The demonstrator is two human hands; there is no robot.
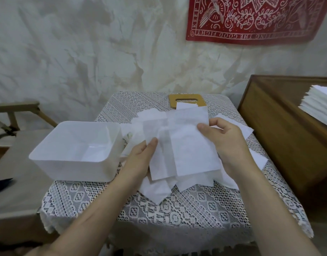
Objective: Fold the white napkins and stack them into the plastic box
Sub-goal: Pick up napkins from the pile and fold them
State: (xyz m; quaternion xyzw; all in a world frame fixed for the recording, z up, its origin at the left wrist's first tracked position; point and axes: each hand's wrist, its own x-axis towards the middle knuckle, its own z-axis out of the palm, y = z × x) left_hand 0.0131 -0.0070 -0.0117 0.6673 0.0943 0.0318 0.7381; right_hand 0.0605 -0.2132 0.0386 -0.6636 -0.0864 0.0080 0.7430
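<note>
Napkin (186, 145) pinched by left hand (140, 156) and right hand (225, 135), long axis near-far; plastic box (75, 150) lies left, beside left hand.

A red banner (258, 17) hangs on the mottled white wall (85, 52).

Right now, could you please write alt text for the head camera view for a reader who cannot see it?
A person holds a partly folded white napkin over a loose pile of napkins on a lace-covered table, left grip at its left edge, right grip at its upper right. An empty white plastic box stands to the left.
</note>
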